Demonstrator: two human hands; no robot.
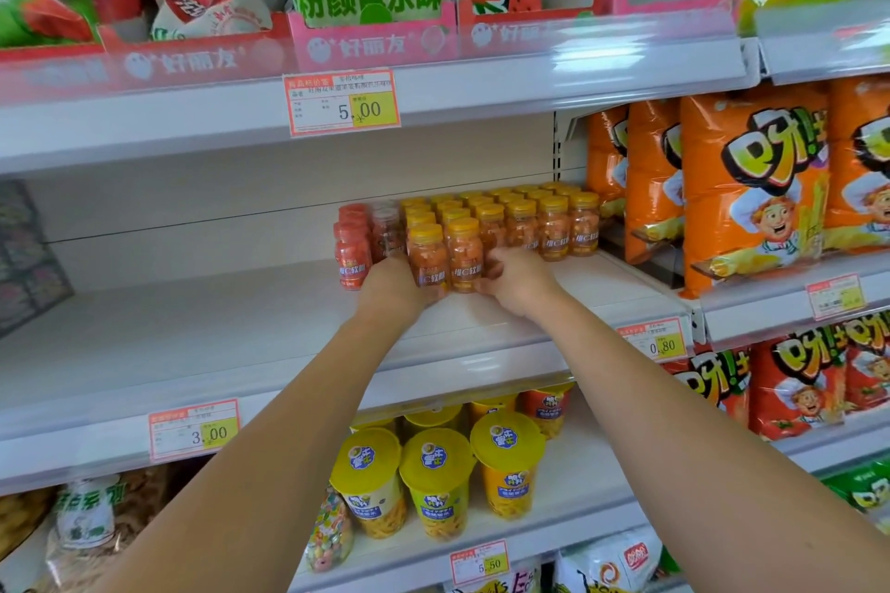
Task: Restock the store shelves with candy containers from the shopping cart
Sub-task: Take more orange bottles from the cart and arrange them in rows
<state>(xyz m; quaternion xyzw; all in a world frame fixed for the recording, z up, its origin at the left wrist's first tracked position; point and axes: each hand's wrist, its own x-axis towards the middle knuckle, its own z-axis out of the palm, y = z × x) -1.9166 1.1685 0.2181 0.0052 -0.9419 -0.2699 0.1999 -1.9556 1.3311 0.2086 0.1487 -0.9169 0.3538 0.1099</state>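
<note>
Small clear candy bottles stand in rows on the middle white shelf [192, 332]. Several have yellow caps [525, 222]; a few at the left have red caps [351, 250]. Both my arms reach up to the front of this group. My left hand [392, 289] wraps the base of a front yellow-capped bottle [426, 255], beside the red-capped ones. My right hand [517, 279] grips the bottom of the neighbouring yellow-capped bottle [464, 255]. Both bottles stand upright on the shelf. The shopping cart is out of view.
The shelf's left half is bare white board. Orange snack bags [751, 188] stand right of the bottles. Pink display boxes with sweet bags [371, 39] fill the shelf above. Yellow-lidded cups [433, 482] stand on the shelf below. Price tags [344, 101] hang on the shelf edges.
</note>
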